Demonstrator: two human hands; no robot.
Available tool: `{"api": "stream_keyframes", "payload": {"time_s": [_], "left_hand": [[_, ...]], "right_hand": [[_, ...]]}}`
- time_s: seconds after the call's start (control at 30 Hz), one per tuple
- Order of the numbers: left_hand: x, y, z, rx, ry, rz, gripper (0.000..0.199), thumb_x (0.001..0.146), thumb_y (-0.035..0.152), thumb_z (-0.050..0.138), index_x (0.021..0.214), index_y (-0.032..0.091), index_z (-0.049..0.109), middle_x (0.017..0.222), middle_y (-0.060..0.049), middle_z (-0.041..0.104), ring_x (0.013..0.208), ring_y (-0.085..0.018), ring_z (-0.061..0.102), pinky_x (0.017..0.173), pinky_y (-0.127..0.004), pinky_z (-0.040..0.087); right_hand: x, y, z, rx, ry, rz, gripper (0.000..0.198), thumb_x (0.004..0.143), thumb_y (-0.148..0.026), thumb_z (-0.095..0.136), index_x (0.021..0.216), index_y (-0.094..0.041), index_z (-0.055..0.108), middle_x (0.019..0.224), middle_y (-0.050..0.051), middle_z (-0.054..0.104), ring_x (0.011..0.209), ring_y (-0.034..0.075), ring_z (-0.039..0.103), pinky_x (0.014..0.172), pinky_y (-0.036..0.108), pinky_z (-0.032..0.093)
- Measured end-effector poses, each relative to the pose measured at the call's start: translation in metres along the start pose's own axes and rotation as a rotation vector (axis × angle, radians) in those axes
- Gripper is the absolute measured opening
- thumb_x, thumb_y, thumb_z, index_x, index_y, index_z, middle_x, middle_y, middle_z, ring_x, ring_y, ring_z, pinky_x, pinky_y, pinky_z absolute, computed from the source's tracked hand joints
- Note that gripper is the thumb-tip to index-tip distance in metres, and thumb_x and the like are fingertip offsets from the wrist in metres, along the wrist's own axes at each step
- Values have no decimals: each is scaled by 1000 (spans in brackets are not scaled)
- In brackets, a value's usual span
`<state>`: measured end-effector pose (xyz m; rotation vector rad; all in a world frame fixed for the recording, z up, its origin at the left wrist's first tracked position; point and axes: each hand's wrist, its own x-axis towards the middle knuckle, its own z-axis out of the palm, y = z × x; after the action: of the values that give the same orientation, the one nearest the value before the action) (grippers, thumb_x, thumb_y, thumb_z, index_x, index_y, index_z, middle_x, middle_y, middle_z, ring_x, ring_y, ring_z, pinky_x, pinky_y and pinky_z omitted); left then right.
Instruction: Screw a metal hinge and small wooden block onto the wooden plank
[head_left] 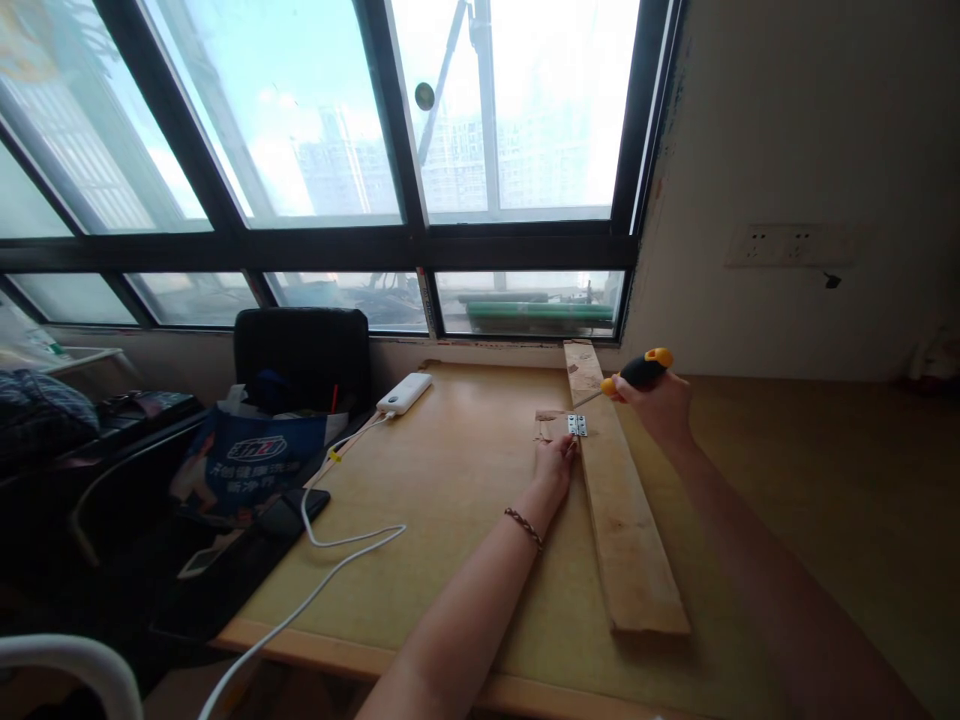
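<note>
Fingers of the right hand are closed on a black-and-yellow screwdriver, gripped at its handle. Its shaft is angled down toward a metal hinge; contact between tip and hinge cannot be confirmed. Fingertips of the left hand are placed at the near edge of a short wooden piece, just beside the hinge; how far they are parted, and whether anything is pinched, cannot be determined. The hinge is laid across the short piece and a long wooden board, which is set lengthwise on the table. A braided bracelet is worn on the left wrist. Farther left, a white power bank is joined to a white cable. Beyond the table edge, a blue bag is seen before a black chair.
</note>
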<state>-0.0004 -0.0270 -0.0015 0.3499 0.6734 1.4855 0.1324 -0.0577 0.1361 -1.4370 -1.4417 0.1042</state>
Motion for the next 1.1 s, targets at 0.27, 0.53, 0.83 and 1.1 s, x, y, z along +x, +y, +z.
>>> {"api": "stream_keyframes", "payload": {"time_s": [0.27, 0.53, 0.83, 1.1], "left_hand": [[5, -3, -2, 5, 23, 3, 20, 59, 3, 62, 65, 16, 48, 65, -1, 59, 64, -11, 59, 72, -26, 47], [3, -2, 1, 2, 39, 17, 20, 59, 2, 60, 67, 15, 47, 64, -1, 59, 62, -10, 59, 71, -25, 47], [0, -1, 3, 2, 26, 16, 20, 59, 3, 61, 66, 14, 48, 61, 0, 58, 60, -9, 57, 70, -24, 45], [2, -2, 0, 0, 25, 11, 23, 57, 5, 64, 65, 16, 46, 60, 1, 57, 60, -9, 57, 72, -25, 43]], "right_hand": [[9, -5, 19, -53, 161, -52, 29, 60, -46, 62, 64, -19, 55, 56, 3, 62, 55, 21, 61, 54, 29, 46], [12, -4, 15, -70, 127, -78, 28, 60, -45, 62, 62, -18, 54, 56, 3, 61, 56, 20, 61, 55, 28, 44], [10, -4, 13, -57, 145, -122, 38, 60, -55, 60, 63, -18, 53, 57, 4, 61, 55, 19, 60, 54, 27, 43], [11, -5, 13, -52, 176, -113, 40, 60, -57, 58, 63, -18, 54, 54, 3, 60, 52, 19, 59, 50, 27, 42]]}}
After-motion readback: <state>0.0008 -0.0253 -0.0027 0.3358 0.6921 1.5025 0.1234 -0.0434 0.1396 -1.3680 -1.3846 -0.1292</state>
